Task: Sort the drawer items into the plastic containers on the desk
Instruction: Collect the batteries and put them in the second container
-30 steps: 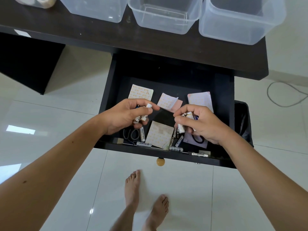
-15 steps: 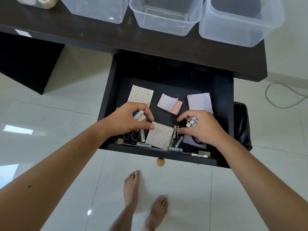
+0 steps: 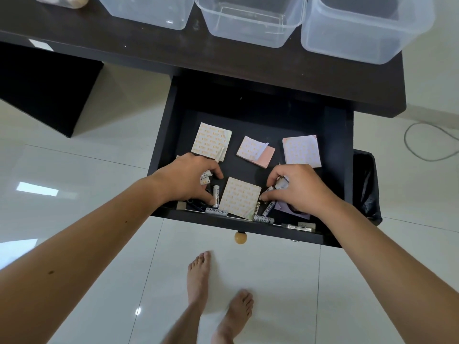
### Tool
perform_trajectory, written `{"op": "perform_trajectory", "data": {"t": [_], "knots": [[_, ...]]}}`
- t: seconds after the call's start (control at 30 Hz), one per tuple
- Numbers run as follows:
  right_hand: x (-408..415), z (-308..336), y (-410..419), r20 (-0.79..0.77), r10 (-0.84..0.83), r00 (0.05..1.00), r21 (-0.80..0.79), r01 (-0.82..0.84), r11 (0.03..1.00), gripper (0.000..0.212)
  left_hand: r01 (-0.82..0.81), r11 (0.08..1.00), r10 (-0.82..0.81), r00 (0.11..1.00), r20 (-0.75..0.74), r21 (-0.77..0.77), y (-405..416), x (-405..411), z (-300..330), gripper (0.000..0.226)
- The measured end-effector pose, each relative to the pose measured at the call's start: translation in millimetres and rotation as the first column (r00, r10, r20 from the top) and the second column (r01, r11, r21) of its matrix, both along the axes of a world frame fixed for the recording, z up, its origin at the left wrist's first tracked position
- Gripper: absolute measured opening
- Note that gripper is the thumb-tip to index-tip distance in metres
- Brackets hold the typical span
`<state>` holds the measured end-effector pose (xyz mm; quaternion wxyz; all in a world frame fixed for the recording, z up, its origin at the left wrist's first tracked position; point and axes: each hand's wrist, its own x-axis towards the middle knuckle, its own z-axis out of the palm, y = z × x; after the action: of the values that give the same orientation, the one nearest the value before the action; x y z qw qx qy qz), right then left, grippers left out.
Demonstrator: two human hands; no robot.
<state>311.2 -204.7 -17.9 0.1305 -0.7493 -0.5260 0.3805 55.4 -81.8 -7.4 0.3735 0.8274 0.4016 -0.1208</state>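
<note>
From the head view, a dark tabletop [image 3: 248, 60] carries three clear plastic containers [image 3: 250, 18] along its far edge, all cut off by the top of the frame, with a roll of tape [image 3: 72, 0] barely showing at the top left corner. Below it an open black drawer [image 3: 340, 150] juts over glossy white floor tiles [image 3: 273, 281], where two bare feet stand; a black bin [image 3: 367, 189] sits just right of the drawer and a grey cable [image 3: 422, 145] loops on the floor beyond. Both hands are down in the drawer. The left hand [image 3: 188, 180] is curled around a few small batteries [image 3: 205, 177]; the right hand [image 3: 298, 189] is closed on several more, its fingertips [image 3: 267, 196] touching loose ones. Dark handles under the left hand are probably scissors, mostly hidden. Four sticky-note pads [image 3: 239, 197] lie around the hands, printed with a small orange pattern too fine to read. Loose batteries by the front wall read "TEKNOX" [image 3: 216, 211], and one upright by the left hand seems to read "Heybright" [image 3: 216, 194].
</note>
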Motion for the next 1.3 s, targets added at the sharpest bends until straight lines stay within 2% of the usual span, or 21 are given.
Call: {"op": "perform_trajectory", "data": {"t": [0.2, 0.37, 0.47, 0.6, 0.67, 0.87, 0.97, 1.07, 1.17, 1.3], "knots": [[3, 3, 0, -0.086, -0.090, 0.992, 0.037, 0.093, 0.995, 0.029, 0.032, 0.998, -0.027, 0.997, -0.074, 0.058, -1, 3, -3, 0.057], [4, 6, 1, -0.223, -0.150, 0.963, 0.063, 0.168, 0.984, 0.024, 0.146, 0.975, -0.121, 0.980, -0.155, 0.166, -2, 7, -3, 0.061], [2, 11, 1, -0.267, -0.203, 0.942, 0.058, 0.227, 0.972, 0.025, 0.196, 0.959, -0.158, 0.970, -0.186, 0.203, -2, 10, -3, 0.054], [0, 21, 2, -0.456, -0.275, 0.846, 0.020, 0.319, 0.948, 0.020, 0.095, 0.991, -0.086, 0.992, -0.093, 0.094, 1, 6, -8, 0.047], [-1, 22, 2, -0.497, -0.285, 0.819, -0.017, 0.319, 0.948, 0.015, 0.051, 0.998, -0.050, 0.998, -0.032, 0.033, 2, 4, -11, 0.043], [2, 23, 3, -0.582, -0.338, 0.739, -0.125, 0.330, 0.936, 0.016, 0.085, 0.995, -0.082, 0.994, 0.067, -0.047, 0, 3, -17, 0.019], [3, 21, 3, -0.599, -0.346, 0.722, -0.135, 0.335, 0.932, 0.017, 0.099, 0.994, -0.097, 0.994, 0.057, -0.044, 1, 3, -18, 0.016], [4, 20, 3, -0.576, -0.352, 0.738, -0.131, 0.341, 0.931, 0.016, 0.088, 0.996, -0.087, 0.996, 0.025, -0.030, 1, 5, -17, 0.030], [3, 19, 3, -0.566, -0.355, 0.744, -0.129, 0.346, 0.929, 0.016, 0.133, 0.990, -0.132, 0.991, -0.021, 0.048, 0, 10, -17, 0.036], [2, 25, 4, -0.597, -0.407, 0.691, -0.165, 0.391, 0.905, 0.015, 0.139, 0.975, -0.141, 0.990, -0.002, 0.172, 4, 20, -12, 0.036]]}}
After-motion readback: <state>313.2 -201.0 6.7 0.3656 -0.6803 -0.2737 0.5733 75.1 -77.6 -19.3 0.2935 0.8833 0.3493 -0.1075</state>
